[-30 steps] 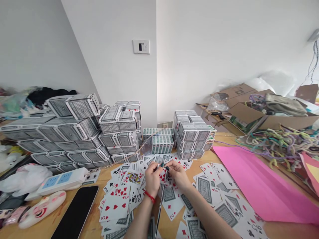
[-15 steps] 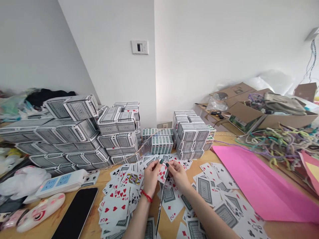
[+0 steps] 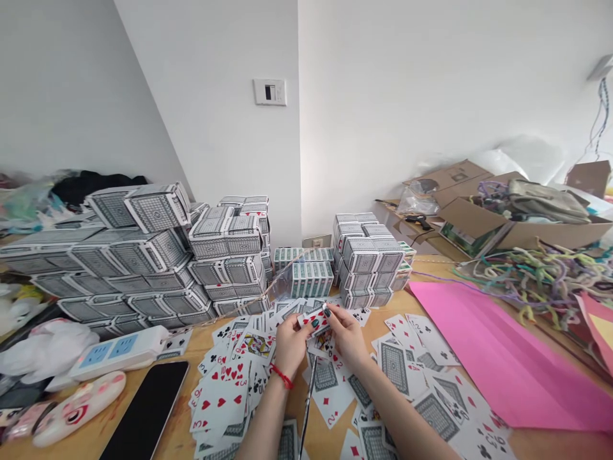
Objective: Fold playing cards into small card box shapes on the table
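Observation:
Between my two hands is a playing card with red hearts [image 3: 313,317], held just above the spread of cards. My left hand [image 3: 291,338] pinches its left side, thumb on top. The fingers of my right hand [image 3: 345,335] grip its upper right corner. Below the hands lie more cards, among them a picture card [image 3: 324,344] and a two of diamonds [image 3: 330,404]. On the left, a three of hearts [image 3: 221,401] tops a loose heap of face-up cards.
Block-like card stacks stand at the left [image 3: 153,255] and behind my right hand [image 3: 368,262]. A black phone [image 3: 146,409] and a white power strip [image 3: 119,351] lie left. Pink paper [image 3: 502,358], tangled cords [image 3: 536,275] and an open cardboard box [image 3: 541,230] are at the right.
The hearts card has turned from upright to lying sideways between my hands. My left hand has shifted slightly lower, and my right hand has moved to the card's upper corner.

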`<move>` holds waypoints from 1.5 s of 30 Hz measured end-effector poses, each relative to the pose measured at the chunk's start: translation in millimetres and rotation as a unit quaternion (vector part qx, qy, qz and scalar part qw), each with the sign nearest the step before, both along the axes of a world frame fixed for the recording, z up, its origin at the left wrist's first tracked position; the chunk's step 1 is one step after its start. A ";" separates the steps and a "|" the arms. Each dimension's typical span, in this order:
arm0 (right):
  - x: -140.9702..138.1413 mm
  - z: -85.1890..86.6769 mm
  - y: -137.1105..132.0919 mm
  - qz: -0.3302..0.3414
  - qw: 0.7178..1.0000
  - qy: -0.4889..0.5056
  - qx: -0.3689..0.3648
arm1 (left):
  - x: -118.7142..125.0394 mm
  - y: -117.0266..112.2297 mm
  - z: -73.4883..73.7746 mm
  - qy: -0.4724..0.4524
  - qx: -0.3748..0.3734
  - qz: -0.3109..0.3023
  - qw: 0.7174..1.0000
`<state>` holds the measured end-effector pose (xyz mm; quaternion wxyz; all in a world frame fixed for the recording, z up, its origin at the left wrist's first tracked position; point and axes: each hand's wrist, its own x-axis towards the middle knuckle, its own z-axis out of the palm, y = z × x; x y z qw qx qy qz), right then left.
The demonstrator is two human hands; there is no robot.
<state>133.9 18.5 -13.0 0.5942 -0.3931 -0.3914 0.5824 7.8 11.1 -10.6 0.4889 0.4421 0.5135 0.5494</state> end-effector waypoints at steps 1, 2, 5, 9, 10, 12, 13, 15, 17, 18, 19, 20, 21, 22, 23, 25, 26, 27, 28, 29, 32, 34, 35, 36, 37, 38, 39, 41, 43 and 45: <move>0.6 0.8 0.0 -0.006 1.000 -0.012 0.002 | 0.5 -0.7 1.4 0.008 0.001 -0.003 1.000; 1.2 1.6 0.0 -0.009 1.000 -0.021 0.003 | 1.1 -1.3 2.6 0.013 0.002 -0.007 1.000; 3.0 3.7 -0.7 -0.005 0.999 -0.032 0.008 | 3.3 -2.2 4.9 0.005 0.012 -0.026 1.000; 5.5 3.8 -1.0 -0.001 1.000 -0.023 0.006 | 4.8 -2.7 7.3 -0.014 0.012 -0.025 1.000; 6.2 3.4 -0.9 -0.001 1.000 -0.025 0.005 | 4.5 -2.8 8.1 -0.009 0.012 -0.011 1.000; 7.1 2.5 -0.6 0.002 0.999 -0.038 0.004 | 2.7 -3.0 9.2 0.018 0.018 0.025 0.999; 7.2 2.0 -0.5 0.008 0.999 -0.047 0.004 | 1.5 -3.0 9.5 0.038 0.024 0.043 0.998; 6.5 0.9 -0.5 0.024 0.998 -0.062 0.003 | -1.2 -2.9 9.3 0.086 0.036 0.072 0.993; 4.7 -0.1 -0.5 0.036 0.996 -0.078 0.004 | -3.1 -2.8 8.5 0.133 0.044 0.084 0.987; 3.8 -0.5 -0.6 0.036 0.996 -0.086 0.006 | -3.6 -2.9 8.0 0.151 0.050 0.088 0.983; 3.0 -0.7 -0.7 0.034 0.995 -0.094 0.009 | -3.7 -3.1 7.6 0.165 0.057 0.089 0.981; 2.4 -0.7 -0.7 0.030 0.994 -0.101 0.013 | -3.5 -3.4 7.2 0.175 0.065 0.090 0.978; 2.2 -0.5 -0.8 0.030 0.994 -0.107 0.015 | -3.1 -3.8 7.0 0.181 0.073 0.090 0.977; 2.2 -0.2 -0.9 0.034 0.993 -0.112 0.017 | -2.6 -4.2 6.9 0.184 0.079 0.091 0.975; 2.6 0.4 -1.0 0.040 0.992 -0.118 0.019 | -2.2 -4.6 6.8 0.187 0.083 0.091 0.975; 3.6 1.4 -1.3 0.059 0.988 -0.137 0.029 | -1.7 -5.0 6.5 0.191 0.089 0.088 0.974; 4.1 1.7 -1.4 0.065 0.986 -0.149 0.037 | -1.8 -5.0 6.4 0.192 0.091 0.087 0.973; 4.5 1.9 -1.5 0.066 0.984 -0.160 0.045 | -2.0 -5.0 6.2 0.193 0.095 0.087 0.973; 4.6 1.9 -1.6 0.065 0.982 -0.169 0.052 | -2.2 -5.0 6.1 0.192 0.099 0.088 0.972; 4.5 1.8 -1.6 0.063 0.981 -0.176 0.058 | -2.4 -5.2 6.1 0.192 0.104 0.088 0.972; 3.8 1.6 -2.0 0.051 0.981 -0.178 0.063 | -2.0 -6.7 6.9 0.198 0.128 0.071 0.969; 3.5 2.3 -2.7 0.042 0.982 -0.174 0.065 | -0.6 -8.3 8.0 0.204 0.144 0.059 0.966; 3.5 3.1 -3.1 0.041 0.982 -0.172 0.065 | 0.1 -9.2 8.5 0.207 0.150 0.056 0.965; 3.7 4.0 -3.5 0.044 0.982 -0.171 0.066 | 0.8 -9.9 8.9 0.211 0.153 0.055 0.964; 4.0 5.1 -3.9 0.051 0.982 -0.171 0.068 | 1.4 -10.5 9.1 0.214 0.155 0.055 0.963; 4.3 6.2 -4.3 0.058 0.981 -0.173 0.069 | 1.8 -10.9 9.2 0.214 0.154 0.053 0.963; 4.6 7.1 -4.5 0.063 0.980 -0.175 0.069 | 2.0 -11.0 9.2 0.211 0.151 0.052 0.964; 4.9 8.3 -4.9 0.068 0.980 -0.177 0.066 | 2.2 -10.9 8.9 0.195 0.138 0.047 0.970; 4.5 8.0 -4.9 0.065 0.982 -0.171 0.057 | 2.6 -10.3 8.9 0.173 0.119 0.044 0.977; 3.7 6.2 -4.6 0.054 0.985 -0.159 0.045 | 3.2 -9.5 9.5 0.149 0.097 0.048 0.983</move>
